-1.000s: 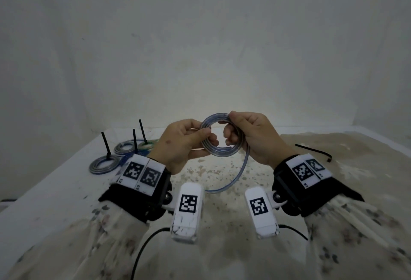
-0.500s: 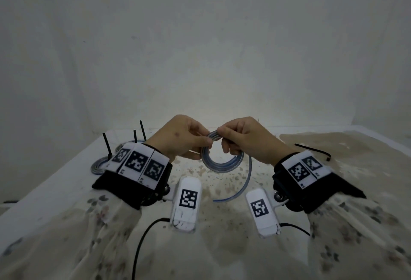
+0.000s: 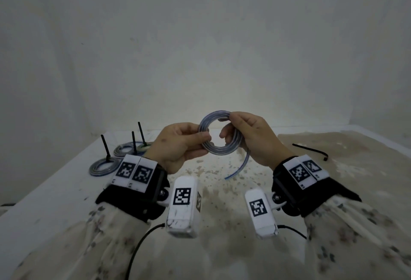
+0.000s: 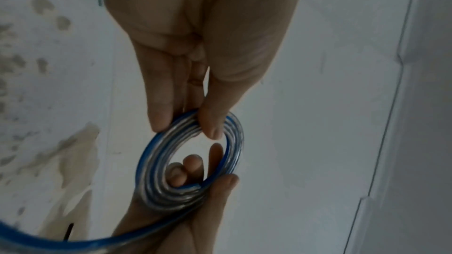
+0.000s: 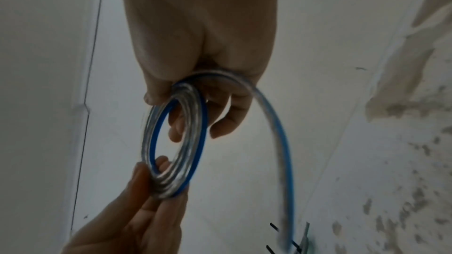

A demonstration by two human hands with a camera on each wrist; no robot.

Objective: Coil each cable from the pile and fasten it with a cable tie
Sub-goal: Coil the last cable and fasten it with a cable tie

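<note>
I held the cable (image 3: 219, 134) up in the air between both hands, above the stained table (image 3: 222, 173), already wound into a round coil of several turns. My left hand (image 3: 178, 146) pinched the coil's left side, thumb on the near face and fingers curled behind it; in the left wrist view my thumb (image 4: 215, 123) and a fingertip pressed the clear-and-blue strands flat together. My right hand (image 3: 253, 137) gripped the coil's upper right side, thumb over the top and fingers hooked through the ring. From under that hand the loose tail (image 3: 239, 168) of the cable curved down and hung free, its blue end above the table; in the right wrist view the tail (image 5: 278, 132) arced away from my palm.

On the table to my left lay three coiled cables (image 3: 104, 166), each with a black tie standing upright from it; two of them sat close together farther back. A loose black cable tie (image 3: 311, 151) lay on the table to my right, well apart from my hands. A plain pale wall (image 3: 200, 46) rose behind the table.
</note>
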